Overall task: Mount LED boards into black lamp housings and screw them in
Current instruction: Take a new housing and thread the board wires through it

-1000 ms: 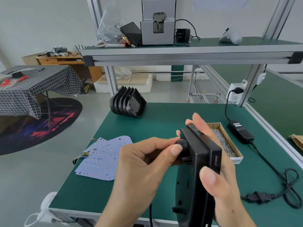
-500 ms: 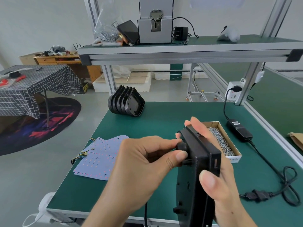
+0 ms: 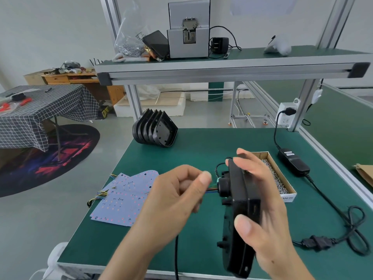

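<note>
A green-matted workbench (image 3: pixel 181 158) under an aluminium-framed shelf fills my view, in a workshop with a grey floor. At the centre is the black lamp housing (image 3: pixel 241 209), held on edge above the mat with its long axis running from me toward the far side. My right hand (image 3: pixel 262 215) clasps it from the right, thumb on the near edge and fingers over the top. My left hand (image 3: pixel 177 201), just left of it, pinches the coloured wires (image 3: pixel 212 189) coming out of the round boss on the housing's left face; I judge the coming move is drawing those leads leftward. Further left of that hand lie the LED boards (image 3: pixel 123 199); beyond the right hand sits the carton of screws (image 3: pixel 282 186). Ahead of both hands stands a stack of empty housings (image 3: pixel 155 131).
</note>
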`<state>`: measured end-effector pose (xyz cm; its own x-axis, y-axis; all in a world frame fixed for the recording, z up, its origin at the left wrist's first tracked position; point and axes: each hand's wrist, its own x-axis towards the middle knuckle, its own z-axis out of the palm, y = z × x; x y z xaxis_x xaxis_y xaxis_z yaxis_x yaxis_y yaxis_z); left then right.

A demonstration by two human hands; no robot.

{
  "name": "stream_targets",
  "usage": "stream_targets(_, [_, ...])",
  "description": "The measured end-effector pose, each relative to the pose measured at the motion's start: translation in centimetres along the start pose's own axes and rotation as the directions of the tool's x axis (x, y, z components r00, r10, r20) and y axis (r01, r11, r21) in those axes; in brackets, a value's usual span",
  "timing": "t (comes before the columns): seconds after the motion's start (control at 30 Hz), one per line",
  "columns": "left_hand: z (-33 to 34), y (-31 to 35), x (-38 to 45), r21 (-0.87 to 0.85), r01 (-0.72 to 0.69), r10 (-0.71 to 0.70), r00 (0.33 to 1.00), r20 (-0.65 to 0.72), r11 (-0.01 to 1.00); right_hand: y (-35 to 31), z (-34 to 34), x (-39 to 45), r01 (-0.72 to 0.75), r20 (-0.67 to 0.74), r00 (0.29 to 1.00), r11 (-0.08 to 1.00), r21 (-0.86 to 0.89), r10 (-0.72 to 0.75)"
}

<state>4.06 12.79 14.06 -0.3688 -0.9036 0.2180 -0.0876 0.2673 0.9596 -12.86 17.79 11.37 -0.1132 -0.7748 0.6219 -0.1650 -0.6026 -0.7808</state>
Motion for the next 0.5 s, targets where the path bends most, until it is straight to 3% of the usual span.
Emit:
stream_targets(0.1, [-0.6, 0.8, 0.7, 0.121, 0.059, -0.080, 0.981, 0.175, 0.991, 0.7, -0.3, 0.1, -0.024, 0.047, 0.999, 0.997, 0.074, 0.021])
stream_targets(0.2, [-0.5, 1.4, 1.0, -0.017, 0.162, -0.148, 0.935, 0.322, 0.987, 1.4, -1.8, 0.0, -0.043, 0.131, 0.991, 0.997, 0.063, 0.034])
stream_targets(0.27, [-0.1, 1.3, 1.0, -0.092, 0.182, -0.149, 0.947, 0.284, 0.979, 1.7, -3.1, 0.0, -0.094, 0.208, 0.974, 0.996, 0.007, 0.091])
stream_targets(0.33, [0.3, 0.9, 1.0, -0.059, 0.154, -0.139, 0.969, 0.204, 0.986, 1.4, -4.3, 0.3, -0.135, 0.214, 0.966, 0.989, -0.065, 0.145])
stream_targets(0.5, [1.5, 0.1, 0.5, 0.291, 0.007, -0.049, 0.989, 0.137, 0.957, -1.1, -5.1, 2.3, -0.138, 0.198, 0.953, 0.911, -0.389, 0.229])
